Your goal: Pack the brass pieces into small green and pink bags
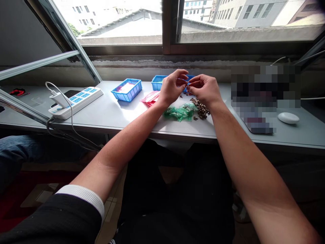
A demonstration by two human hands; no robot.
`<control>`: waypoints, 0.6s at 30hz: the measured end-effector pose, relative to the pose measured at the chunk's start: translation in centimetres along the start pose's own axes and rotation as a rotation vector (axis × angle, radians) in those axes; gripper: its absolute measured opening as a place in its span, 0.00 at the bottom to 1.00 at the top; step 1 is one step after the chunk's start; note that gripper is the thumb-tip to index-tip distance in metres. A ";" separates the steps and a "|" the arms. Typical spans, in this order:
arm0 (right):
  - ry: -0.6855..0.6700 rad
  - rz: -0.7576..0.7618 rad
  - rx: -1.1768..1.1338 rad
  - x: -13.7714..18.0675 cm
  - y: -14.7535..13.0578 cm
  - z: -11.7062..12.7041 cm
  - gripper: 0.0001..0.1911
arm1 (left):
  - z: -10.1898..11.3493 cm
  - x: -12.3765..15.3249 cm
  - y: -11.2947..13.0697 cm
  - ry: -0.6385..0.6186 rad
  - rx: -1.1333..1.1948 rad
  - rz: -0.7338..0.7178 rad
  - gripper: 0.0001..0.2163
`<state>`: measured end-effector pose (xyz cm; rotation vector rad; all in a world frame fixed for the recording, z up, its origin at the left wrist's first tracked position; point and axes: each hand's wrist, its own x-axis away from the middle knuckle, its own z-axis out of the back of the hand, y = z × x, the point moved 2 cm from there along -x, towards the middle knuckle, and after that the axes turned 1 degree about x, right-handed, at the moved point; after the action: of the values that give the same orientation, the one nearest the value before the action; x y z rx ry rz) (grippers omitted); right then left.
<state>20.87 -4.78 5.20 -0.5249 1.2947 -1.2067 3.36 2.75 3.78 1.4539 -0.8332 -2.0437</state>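
My left hand (174,86) and my right hand (205,88) meet above the table, fingertips pinched close together. Something small and brownish shows between them, too small to name. Below my hands lies crumpled green plastic film (180,113), perhaps small bags. Beside it, under my right wrist, is a loose pile of small brown-bronze pieces (201,109), with a few scattered apart. Red and white printed packets (151,98) lie left of my left wrist. Behind my hands stands a blue basket (156,83) with green contents, partly hidden, and a further blue bin (190,78) is mostly covered by my fingers.
Another blue basket (127,90) holding pinkish-white items stands to the left. A white power strip (78,101) with a plugged-in charger and cable lies farther left, near a metal frame (83,61). A white mouse (288,118) sits at right beside a blurred-out area. Someone's jeans-clad leg (15,152) shows at left.
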 end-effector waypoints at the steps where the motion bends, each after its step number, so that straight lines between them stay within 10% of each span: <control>1: -0.002 0.000 0.008 0.0 -0.1 0.0 0.17 | 0.1 0.0 0.3 0.012 0.011 0.025 0.26; 9: 0.041 0.090 0.087 -0.1 -0.4 0.0 0.13 | 0.9 -0.5 -0.1 0.062 -0.057 0.096 0.11; 18: 0.140 0.165 0.142 0.0 -0.6 0.2 0.13 | 0.9 -0.1 1.0 -0.108 0.075 0.102 0.28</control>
<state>20.79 -5.08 5.73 -0.2293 1.3307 -1.2023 2.60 2.31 4.72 1.3209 -1.0174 -2.0488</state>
